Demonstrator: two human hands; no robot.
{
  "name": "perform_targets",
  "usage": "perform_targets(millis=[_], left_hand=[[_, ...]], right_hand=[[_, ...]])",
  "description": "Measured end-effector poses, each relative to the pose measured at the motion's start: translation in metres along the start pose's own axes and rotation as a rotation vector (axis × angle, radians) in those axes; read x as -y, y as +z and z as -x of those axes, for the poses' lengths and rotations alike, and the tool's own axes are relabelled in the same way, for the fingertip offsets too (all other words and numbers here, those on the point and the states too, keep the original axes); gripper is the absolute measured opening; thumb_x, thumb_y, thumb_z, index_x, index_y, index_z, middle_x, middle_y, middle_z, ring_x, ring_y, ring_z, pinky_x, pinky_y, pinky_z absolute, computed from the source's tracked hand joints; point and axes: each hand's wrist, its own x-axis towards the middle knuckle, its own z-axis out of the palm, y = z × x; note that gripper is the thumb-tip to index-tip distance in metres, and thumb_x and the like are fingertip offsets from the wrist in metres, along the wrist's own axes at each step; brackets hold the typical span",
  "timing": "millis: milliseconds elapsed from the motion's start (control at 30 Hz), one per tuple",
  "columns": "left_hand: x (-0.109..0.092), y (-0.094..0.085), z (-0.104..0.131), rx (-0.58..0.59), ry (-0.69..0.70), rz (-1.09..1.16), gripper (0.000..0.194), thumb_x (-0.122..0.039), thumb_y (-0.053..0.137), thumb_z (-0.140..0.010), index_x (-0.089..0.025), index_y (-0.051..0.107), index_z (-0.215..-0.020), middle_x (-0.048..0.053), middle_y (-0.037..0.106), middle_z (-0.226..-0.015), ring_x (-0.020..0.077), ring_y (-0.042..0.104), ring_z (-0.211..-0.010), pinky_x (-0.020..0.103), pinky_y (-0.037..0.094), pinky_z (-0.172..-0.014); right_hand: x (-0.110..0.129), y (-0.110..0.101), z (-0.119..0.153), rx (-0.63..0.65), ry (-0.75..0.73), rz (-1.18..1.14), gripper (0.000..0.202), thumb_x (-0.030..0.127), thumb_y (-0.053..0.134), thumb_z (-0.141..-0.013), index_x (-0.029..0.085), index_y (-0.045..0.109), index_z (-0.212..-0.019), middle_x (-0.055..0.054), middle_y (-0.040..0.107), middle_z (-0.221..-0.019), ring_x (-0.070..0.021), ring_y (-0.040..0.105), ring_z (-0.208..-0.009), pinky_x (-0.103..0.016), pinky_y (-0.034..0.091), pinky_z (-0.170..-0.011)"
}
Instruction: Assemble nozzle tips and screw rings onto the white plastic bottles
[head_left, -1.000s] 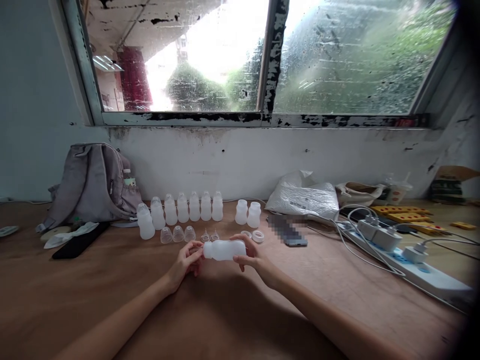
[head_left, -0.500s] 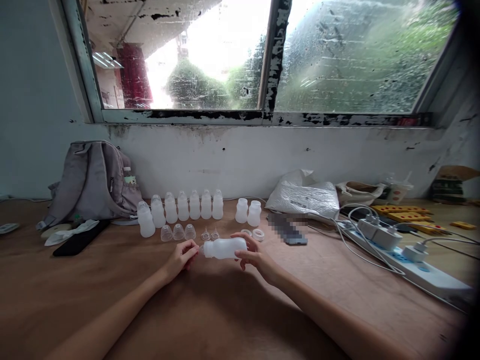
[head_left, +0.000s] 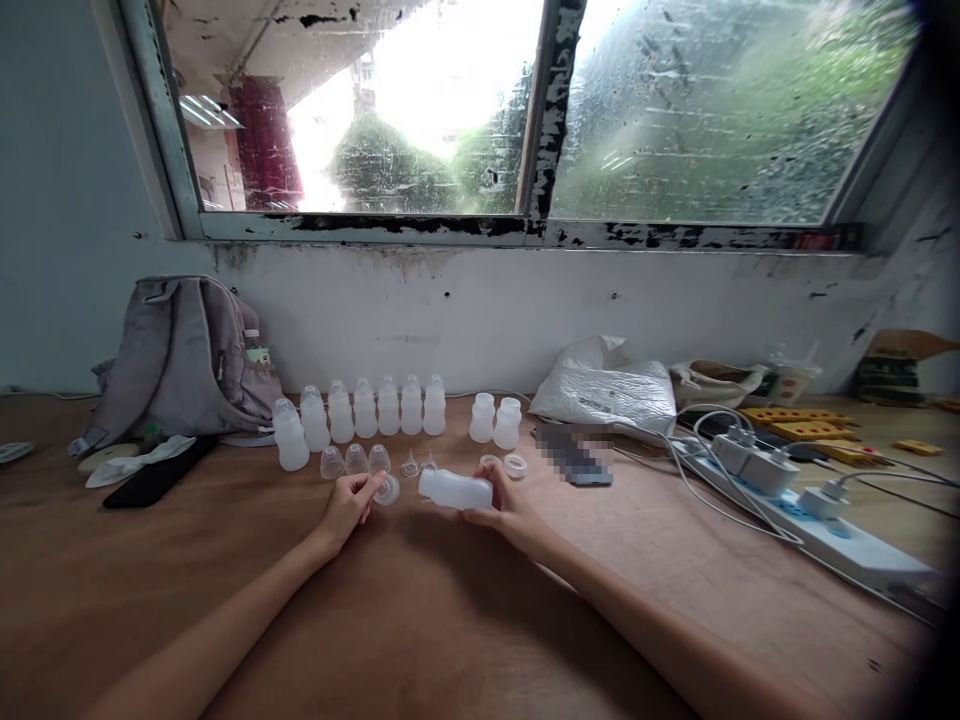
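Observation:
My right hand is closed round the base of a frosted white baby bottle, which lies sideways in the air with its neck to the left. In my left hand a round translucent nipple with its ring is pinched, apart from the bottle's neck. Behind the hands, clear domed caps and two nipples sit on the table. Two white rings lie beyond my right hand, one partly hidden by it. Farther back stand several capped bottles in a row and two open-topped bottles.
A grey backpack leans at the back left, with a black pouch before it. On the right are a phone, a silver bag and a white power strip with cables. Yellow blocks lie beyond.
The nipple and ring have come away from the bottle's neck; my left hand has moved slightly left and turned the ring. The bottle now tilts a little, its neck higher.

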Motion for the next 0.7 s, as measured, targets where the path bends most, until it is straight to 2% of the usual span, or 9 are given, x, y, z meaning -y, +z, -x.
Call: perform_targets(millis=[167, 333, 533, 700], left_hand=[[-0.0008, 0.0004, 0.0006, -0.023, 0.019, -0.045, 0.044, -0.046, 0.05, -0.072, -0.018, 0.03, -0.045, -0.008, 0.029, -0.034, 0.0056, 0.027, -0.033, 0.021, 0.022, -0.04], [0.0023, 0.0012, -0.0002, -0.028, 0.017, 0.051, 0.039, -0.045, 0.049, -0.074, -0.018, 0.034, -0.051, -0.008, 0.032, -0.039, 0.0051, 0.029, -0.033, 0.019, 0.021, -0.037], [0.0017, 0.0012, -0.0007, 0.033, 0.051, 0.11, 0.029, -0.041, 0.051, -0.075, -0.017, 0.042, -0.062, -0.008, 0.039, -0.046, 0.0047, 0.033, -0.035, 0.017, 0.024, -0.036], [0.0046, 0.0025, 0.0003, 0.07, 0.076, 0.061, 0.024, -0.04, 0.051, -0.076, -0.017, 0.047, -0.071, -0.007, 0.043, -0.051, 0.0052, 0.037, -0.039, 0.016, 0.028, -0.039]], right_hand=[[0.0012, -0.0004, -0.0003, -0.007, 0.016, 0.069, 0.035, 0.03, 0.066, -0.064, 0.021, 0.047, -0.091, 0.002, 0.049, -0.085, -0.0117, 0.048, -0.072, -0.022, 0.039, -0.062], [0.0023, 0.0027, -0.0016, 0.022, 0.154, -0.244, 0.037, 0.024, 0.063, -0.066, 0.019, 0.053, -0.101, -0.002, 0.056, -0.093, -0.0158, 0.052, -0.089, -0.025, 0.04, -0.076], [-0.0045, 0.0033, -0.0029, -0.089, 0.218, -0.358, 0.038, 0.019, 0.064, -0.062, 0.021, 0.05, -0.097, 0.0, 0.058, -0.086, -0.0144, 0.054, -0.077, -0.024, 0.042, -0.067], [0.0047, 0.0052, -0.0018, 0.037, 0.163, -0.399, 0.035, 0.019, 0.061, -0.065, 0.018, 0.054, -0.099, -0.002, 0.057, -0.094, -0.0159, 0.052, -0.087, -0.024, 0.04, -0.072]])
